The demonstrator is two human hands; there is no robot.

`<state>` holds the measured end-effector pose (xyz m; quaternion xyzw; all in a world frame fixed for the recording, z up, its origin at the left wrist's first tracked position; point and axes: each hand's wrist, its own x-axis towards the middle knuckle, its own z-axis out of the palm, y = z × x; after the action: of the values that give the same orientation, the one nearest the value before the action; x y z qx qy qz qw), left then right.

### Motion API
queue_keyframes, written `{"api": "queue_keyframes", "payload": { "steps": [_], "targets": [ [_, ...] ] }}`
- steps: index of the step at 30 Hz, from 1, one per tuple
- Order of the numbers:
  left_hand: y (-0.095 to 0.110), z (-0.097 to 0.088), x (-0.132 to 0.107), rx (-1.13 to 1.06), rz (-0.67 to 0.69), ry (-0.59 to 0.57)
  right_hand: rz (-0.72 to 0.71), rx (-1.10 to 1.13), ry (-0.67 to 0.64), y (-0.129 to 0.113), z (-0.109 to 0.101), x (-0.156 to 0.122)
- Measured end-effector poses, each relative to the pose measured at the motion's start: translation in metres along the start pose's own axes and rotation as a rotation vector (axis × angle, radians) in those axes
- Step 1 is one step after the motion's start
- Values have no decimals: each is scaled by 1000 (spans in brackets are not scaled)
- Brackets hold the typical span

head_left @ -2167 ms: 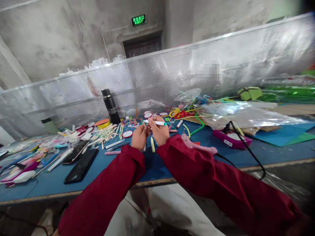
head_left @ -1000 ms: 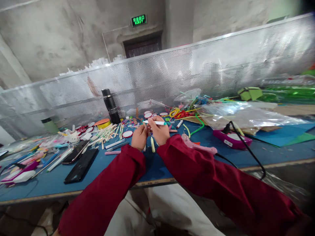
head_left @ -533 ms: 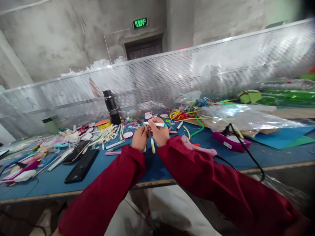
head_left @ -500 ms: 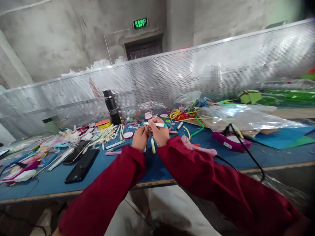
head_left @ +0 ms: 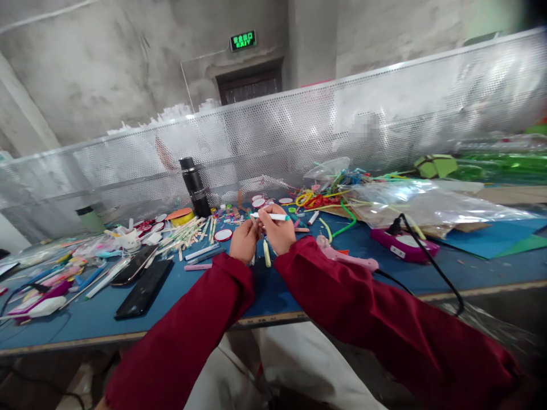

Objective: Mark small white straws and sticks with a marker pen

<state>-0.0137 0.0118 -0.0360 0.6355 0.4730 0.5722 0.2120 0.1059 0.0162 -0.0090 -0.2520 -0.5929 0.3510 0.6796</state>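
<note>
Over the blue table, my right hand [head_left: 280, 234] is closed on a white marker pen [head_left: 277, 217] with green at its ends. The pen lies nearly level, its left end above my left fingertips. My left hand [head_left: 243, 244] meets the right one, fingers pinched together; whatever they hold is too small and hidden to make out. Just below the hands lies a pale yellow stick-like piece [head_left: 267, 254]. Left of my left hand are several capped pens [head_left: 201, 252] and a pink stick [head_left: 198, 267]. A round white disc with a red rim [head_left: 223, 235] lies behind them.
A black bottle [head_left: 194, 187] stands at the back. Two dark phones [head_left: 144, 289] lie left, near craft sticks [head_left: 188, 233]. To the right are a pink glue gun [head_left: 348, 258], a purple power strip [head_left: 404, 245] with a black cable, and plastic bags [head_left: 427, 205].
Almost nothing differs: both hands stay together around the marker pen. The whole view has shifted very slightly.
</note>
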Motion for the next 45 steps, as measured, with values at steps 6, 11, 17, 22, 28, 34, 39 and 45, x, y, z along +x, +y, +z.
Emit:
{"api": "queue_keyframes", "payload": {
  "steps": [6, 11, 17, 22, 28, 34, 39, 45],
  "targets": [
    [4, 0, -1, 5, 20, -13, 22, 10, 9, 4, 1, 1],
    [4, 1, -1, -40, -4, 5, 32, 22, 12, 4, 1, 1],
    [8, 2, -3, -68, -29, 4, 49, 24, 28, 2, 1, 0],
    [8, 2, -2, -86, -39, 10, 86, 46, 52, 1, 1, 0],
    [8, 2, -3, -97, -55, 9, 97, 53, 69, 2, 2, 0],
    [9, 3, -3, -103, -50, -10, 75, 44, 53, 5, 1, 0],
    [12, 2, -4, -94, -46, 7, 87, 62, 47, 4, 2, 0],
    [10, 2, -3, -73, -29, 17, 104, 76, 46, 1, 1, 0]
  ]
}}
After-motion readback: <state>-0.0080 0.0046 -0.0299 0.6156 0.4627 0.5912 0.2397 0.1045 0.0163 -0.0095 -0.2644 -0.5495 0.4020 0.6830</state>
